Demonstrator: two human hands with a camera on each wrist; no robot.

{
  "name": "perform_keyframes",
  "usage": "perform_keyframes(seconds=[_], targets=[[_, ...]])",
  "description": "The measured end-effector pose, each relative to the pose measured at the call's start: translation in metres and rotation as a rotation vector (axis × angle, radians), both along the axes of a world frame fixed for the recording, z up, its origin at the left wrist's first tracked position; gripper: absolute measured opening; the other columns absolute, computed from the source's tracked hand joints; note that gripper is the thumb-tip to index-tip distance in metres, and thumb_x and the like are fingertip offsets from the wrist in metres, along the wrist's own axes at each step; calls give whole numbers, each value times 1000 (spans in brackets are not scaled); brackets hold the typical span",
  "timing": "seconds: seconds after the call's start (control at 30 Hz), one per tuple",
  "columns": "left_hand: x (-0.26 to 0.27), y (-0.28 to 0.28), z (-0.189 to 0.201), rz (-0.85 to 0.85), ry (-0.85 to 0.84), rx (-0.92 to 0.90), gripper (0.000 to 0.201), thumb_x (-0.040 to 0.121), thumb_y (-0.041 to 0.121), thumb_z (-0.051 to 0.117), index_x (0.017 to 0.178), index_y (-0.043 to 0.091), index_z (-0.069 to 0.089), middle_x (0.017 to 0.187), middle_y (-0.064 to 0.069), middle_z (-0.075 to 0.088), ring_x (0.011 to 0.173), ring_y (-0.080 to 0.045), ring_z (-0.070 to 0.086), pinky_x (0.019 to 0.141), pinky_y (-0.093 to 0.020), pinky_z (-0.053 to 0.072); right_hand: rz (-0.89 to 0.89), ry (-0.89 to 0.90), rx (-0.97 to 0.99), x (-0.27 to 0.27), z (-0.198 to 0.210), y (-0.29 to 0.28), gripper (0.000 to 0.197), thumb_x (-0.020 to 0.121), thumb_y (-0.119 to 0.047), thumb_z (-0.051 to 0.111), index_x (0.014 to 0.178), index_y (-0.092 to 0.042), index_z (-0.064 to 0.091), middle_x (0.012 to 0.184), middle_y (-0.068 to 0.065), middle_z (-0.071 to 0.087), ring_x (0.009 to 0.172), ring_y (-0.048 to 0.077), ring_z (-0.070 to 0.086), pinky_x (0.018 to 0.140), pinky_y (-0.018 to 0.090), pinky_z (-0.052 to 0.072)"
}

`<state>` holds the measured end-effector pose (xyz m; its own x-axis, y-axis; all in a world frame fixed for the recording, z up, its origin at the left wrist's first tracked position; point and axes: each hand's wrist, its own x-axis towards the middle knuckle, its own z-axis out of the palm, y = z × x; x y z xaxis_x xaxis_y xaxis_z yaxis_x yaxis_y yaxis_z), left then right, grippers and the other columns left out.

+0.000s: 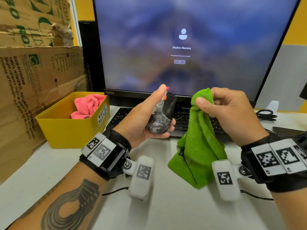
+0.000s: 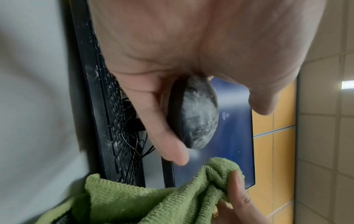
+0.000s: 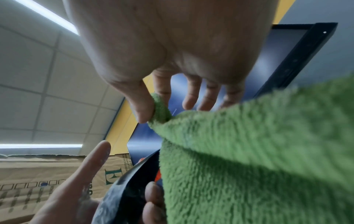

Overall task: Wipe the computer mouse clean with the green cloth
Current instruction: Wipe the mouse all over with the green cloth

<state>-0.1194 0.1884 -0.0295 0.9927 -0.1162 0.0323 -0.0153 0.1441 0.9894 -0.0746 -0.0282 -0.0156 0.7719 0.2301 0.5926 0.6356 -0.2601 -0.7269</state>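
Left hand [image 1: 141, 117], centre of the head view: palm up, fingers curled under one computer mouse [image 1: 162, 116], thumb raised along its left side; mouse gripped and lifted clear of the desk [image 1: 166, 209], in front of the keyboard [image 1: 181, 120]. Right hand [image 1: 232, 112], just right of it: thumb and forefinger pinching a bunched corner of one green cloth [image 1: 199, 141], remaining fingers loosely bent; rest of the cloth hanging down, lower edge at the desk. Cloth and mouse near, apart.

Left wrist view only: pale dusty smears over the dark mouse [image 2: 199, 115] shell (orange trim visible only in the other two), fingers lying along its lower left side, cloth [image 2: 153, 197] at the bottom of the frame.

Right wrist view only: pinch seen from below, a small fold of cloth [image 3: 249, 151] between the thumb and forefinger, three fingers spread beyond it.

Head view only: one monitor [image 1: 191, 47] at upper centre, one yellow bin [image 1: 69, 130] at left holding one pink cloth [image 1: 88, 105], cardboard boxes [image 1: 33, 72] at far left, two wrist cameras.
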Motion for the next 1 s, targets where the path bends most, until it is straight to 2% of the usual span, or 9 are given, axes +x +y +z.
perform_keyframes(seconds=[0.13,0.27,0.33,0.43,0.57,0.73,0.83,0.9,1.0], targets=[[-1,-1,1,-12,26,-28,72,79,80,64,115,18,66,95,-18,71,80,-27,72,65,-32,59,33,294,254,-3,4,2,24,98,-13,60,78,-5,71,64,7,62,48,12,52,54,24,43],[0,-4,2,-44,43,-192,82,74,73,72,124,8,64,105,-20,59,83,-30,67,76,-40,62,203,363,283,-10,4,8,24,98,-12,57,91,2,75,87,21,71,75,30,67,73,42,54],[-1,-5,2,-60,39,-202,90,85,73,65,136,-1,57,110,-19,60,87,-29,66,81,-41,61,220,340,289,-14,3,12,23,98,-9,58,92,5,75,91,27,72,80,34,69,77,47,58],[-2,-6,3,-111,30,-195,77,93,70,47,131,7,68,113,-10,74,91,-23,73,73,-35,62,223,271,274,-15,-2,17,18,96,-4,62,92,0,78,92,25,76,82,34,73,82,54,61],[-2,-5,3,-150,9,-238,65,95,70,41,109,19,77,102,-7,76,83,-21,73,66,-31,60,141,-9,-2,-14,-9,19,24,91,-9,71,71,3,71,75,10,66,66,12,56,68,29,47],[0,-3,3,-157,-11,-259,63,87,72,48,97,19,80,102,-12,70,79,-25,66,70,-34,55,87,-35,-23,-22,-7,28,24,89,-1,72,85,-23,79,114,-1,65,76,2,62,73,15,51],[0,-2,4,-161,-22,-263,65,82,73,52,109,18,74,108,-15,67,80,-26,65,73,-35,53,125,-1,43,-19,-6,24,32,90,4,67,96,-26,79,104,-2,79,101,5,71,95,34,58],[0,-2,4,-163,-27,-268,68,82,73,52,119,18,67,112,-16,64,80,-26,64,74,-35,53,115,-14,75,-18,-5,21,30,91,0,66,95,-25,81,95,8,80,90,16,72,89,47,60],[-1,-2,5,-160,-18,-266,66,86,72,50,117,16,66,107,-16,63,77,-26,63,73,-35,52,104,-72,31,-19,-5,19,33,94,-1,66,94,-32,79,97,0,80,84,11,71,81,33,61]])
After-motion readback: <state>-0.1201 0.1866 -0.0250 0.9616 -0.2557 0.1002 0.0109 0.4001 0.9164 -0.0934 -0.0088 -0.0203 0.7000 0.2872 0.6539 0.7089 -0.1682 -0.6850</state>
